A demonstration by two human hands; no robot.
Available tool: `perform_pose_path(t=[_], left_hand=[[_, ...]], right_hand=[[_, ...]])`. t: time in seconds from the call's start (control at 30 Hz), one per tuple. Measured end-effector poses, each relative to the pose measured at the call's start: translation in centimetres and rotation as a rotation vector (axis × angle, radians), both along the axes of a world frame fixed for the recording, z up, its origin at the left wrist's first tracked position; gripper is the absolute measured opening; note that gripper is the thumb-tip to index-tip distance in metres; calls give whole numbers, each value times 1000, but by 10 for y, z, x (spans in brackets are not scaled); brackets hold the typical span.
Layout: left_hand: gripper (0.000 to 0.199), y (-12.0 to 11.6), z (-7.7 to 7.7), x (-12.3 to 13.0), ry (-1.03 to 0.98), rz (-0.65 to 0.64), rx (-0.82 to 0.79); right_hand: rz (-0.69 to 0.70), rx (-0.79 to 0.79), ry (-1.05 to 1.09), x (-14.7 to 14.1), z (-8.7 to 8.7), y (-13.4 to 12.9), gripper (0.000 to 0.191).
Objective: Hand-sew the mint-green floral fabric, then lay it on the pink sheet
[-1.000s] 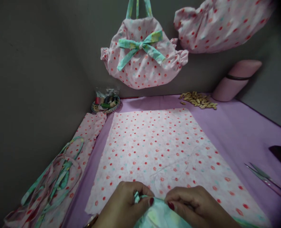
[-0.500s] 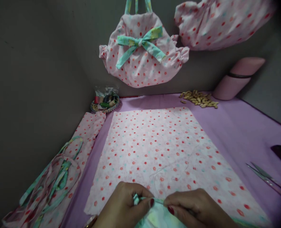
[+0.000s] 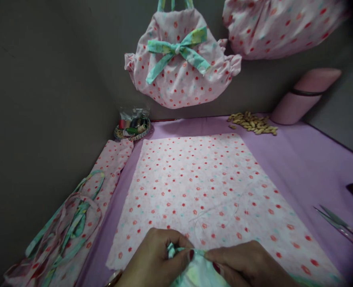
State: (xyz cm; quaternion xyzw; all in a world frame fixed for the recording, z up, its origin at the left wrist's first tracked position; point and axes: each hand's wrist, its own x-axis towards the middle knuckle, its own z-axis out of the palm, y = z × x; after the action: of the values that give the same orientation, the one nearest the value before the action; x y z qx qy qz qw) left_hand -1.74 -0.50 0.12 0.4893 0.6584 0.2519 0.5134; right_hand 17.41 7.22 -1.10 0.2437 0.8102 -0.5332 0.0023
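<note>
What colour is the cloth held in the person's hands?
The cloth is pale mint green with soft yellow patches; the head view shows it best.

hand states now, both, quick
Left hand: closed, pinching the mint-green fabric between thumb and forefinger.
Right hand: closed on the same fabric's edge; whether it grips anything else cannot be told.

Single head-worn view, looking forward and down across purple tabletop (image 3: pixel 308 155)
</note>
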Motion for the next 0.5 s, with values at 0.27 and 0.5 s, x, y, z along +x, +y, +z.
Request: perform_pose_path(t=[0.27, 0.5], left_hand=[[20, -2, 1, 2, 41, -23, 17], [20, -1, 2, 8, 187, -71, 120]], right_hand=[[25, 4, -45, -1, -1, 0, 25], [-35, 196, -115, -3, -1, -6, 20]])
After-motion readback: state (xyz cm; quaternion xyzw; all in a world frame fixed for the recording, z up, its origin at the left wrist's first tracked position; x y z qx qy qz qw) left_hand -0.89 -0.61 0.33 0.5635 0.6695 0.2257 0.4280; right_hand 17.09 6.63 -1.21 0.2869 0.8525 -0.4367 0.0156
